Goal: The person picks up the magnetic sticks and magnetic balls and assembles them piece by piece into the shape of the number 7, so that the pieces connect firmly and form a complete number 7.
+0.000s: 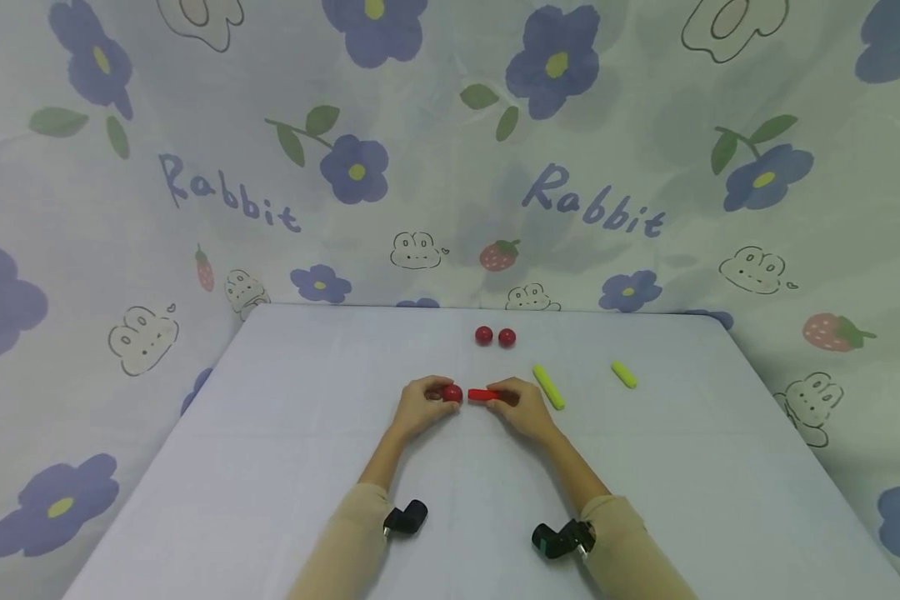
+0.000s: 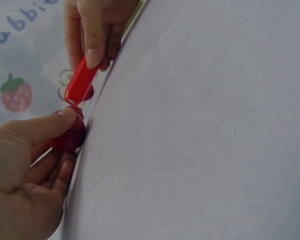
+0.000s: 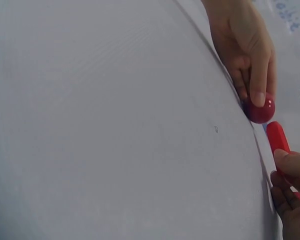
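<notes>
My left hand (image 1: 420,407) pinches a glossy dark red ball (image 1: 452,392) between thumb and fingers, close over the white table. In the left wrist view, the thumb lies on top of this ball (image 2: 74,134). Facing it, my right hand (image 1: 523,407) holds a short bright red stick (image 1: 482,394) by one end. The stick's free end points at the ball, with a small gap between them in the head view. In the right wrist view, the right thumb presses along the side of the red stick (image 3: 278,136).
Two more dark red balls (image 1: 483,335) sit side by side farther back on the white table (image 1: 285,392). A longer yellow-green stick (image 1: 548,387) lies just right of my right hand, and a shorter yellow-green stick (image 1: 624,374) farther right. A printed curtain (image 1: 435,192) hangs behind.
</notes>
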### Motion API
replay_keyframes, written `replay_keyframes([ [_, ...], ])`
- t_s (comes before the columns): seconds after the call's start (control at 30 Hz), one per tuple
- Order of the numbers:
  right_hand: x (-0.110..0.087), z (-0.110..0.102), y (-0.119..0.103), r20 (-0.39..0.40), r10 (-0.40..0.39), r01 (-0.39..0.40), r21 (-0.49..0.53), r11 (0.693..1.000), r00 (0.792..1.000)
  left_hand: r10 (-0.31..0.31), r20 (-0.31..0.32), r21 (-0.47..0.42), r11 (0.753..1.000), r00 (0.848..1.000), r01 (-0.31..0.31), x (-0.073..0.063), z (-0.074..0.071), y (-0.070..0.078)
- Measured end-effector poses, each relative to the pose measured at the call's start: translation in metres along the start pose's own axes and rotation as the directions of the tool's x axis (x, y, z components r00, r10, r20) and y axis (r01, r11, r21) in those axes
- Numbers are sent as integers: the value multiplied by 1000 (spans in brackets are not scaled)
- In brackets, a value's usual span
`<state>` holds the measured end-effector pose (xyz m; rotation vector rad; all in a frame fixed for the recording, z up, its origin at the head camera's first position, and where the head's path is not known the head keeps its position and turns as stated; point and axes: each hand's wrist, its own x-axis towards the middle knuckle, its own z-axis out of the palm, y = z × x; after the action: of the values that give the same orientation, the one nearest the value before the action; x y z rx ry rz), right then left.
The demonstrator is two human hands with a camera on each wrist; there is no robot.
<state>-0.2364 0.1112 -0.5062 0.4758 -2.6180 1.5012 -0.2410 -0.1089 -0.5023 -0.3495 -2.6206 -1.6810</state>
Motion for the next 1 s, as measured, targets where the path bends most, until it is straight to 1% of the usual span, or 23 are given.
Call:
replay_keyframes([
  [0.13,0,1,0,10,-3,3,-3,1000,1000,-6,-4,3,1000,1000,6,-1,1,-1],
  [0.3,0,2,0,5,-28,28,2,1000,1000,21,-8,-3,1000,1000,-21,-3,2,2],
  [0.43,0,2,0,10,-33,33,-4,999,999,42,-10,1,999,999,-42,-4,3,3],
  [0.57,0,1,-2,15,-18,18,2,1000,1000,56,-12,9,998,998,-56,-4,4,3],
  [0.7,0,1,-1,17,-6,6,-2,1000,1000,45,-15,7,999,999,-45,-3,5,2],
  [0.8,0,2,0,8,-6,6,-8,1000,1000,48,-20,10,999,999,-48,-3,6,1],
  [1.0,0,2,-1,-3,14,-14,-21,1000,1000,70,-41,35,997,997,-68,-3,7,-1],
])
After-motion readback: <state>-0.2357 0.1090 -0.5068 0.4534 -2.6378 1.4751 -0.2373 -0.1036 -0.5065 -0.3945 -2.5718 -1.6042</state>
